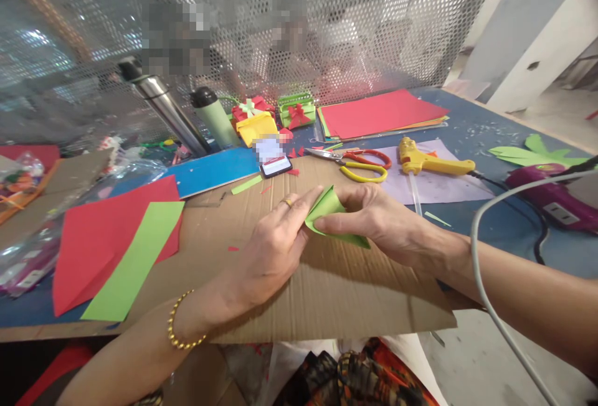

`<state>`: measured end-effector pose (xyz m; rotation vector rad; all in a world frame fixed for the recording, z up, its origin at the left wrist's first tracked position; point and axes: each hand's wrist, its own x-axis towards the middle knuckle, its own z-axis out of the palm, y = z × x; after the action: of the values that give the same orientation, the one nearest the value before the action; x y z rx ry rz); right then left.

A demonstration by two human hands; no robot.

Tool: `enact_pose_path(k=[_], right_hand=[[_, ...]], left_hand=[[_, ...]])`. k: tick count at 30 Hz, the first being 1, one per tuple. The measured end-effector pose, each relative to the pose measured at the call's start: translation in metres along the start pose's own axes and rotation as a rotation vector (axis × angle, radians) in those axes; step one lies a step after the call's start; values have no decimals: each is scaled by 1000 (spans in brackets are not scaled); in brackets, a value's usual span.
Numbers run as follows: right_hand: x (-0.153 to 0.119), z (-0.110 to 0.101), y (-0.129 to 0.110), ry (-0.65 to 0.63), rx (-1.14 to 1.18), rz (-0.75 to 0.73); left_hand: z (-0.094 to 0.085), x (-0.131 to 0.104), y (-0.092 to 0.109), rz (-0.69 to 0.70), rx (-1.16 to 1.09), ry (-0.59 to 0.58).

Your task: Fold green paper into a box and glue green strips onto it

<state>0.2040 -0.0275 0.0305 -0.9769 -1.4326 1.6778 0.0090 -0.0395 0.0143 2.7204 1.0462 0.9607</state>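
Note:
A piece of green paper (348, 226), bent over into a fold, is held above the cardboard sheet (374, 294). My left hand (275, 247) grips its left end, fingers pressed together and a ring on one finger. From the right, my right hand (374, 219) pinches the same paper, thumb lying across its front and the other fingers behind. A green paper strip (135, 256) rests over red paper (103, 238) to the left. Beyond my hands lie scissors with red and yellow handles (362, 166), blades pointing left.
A yellow glue gun (434, 160) lies on pale paper at right, near a purple power strip (551, 191). A grey cable (476, 256) crosses my right forearm. Behind stand a phone (273, 160), a steel flask (168, 110), a green bottle (217, 119), small paper boxes (298, 111) and stacked red paper (378, 113).

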Motion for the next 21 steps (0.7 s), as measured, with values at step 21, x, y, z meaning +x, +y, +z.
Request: enact_pose_path(k=[21], right_hand=[[2, -6, 3, -29, -20, -26]], left_hand=[[-2, 3, -3, -32, -75, -27]])
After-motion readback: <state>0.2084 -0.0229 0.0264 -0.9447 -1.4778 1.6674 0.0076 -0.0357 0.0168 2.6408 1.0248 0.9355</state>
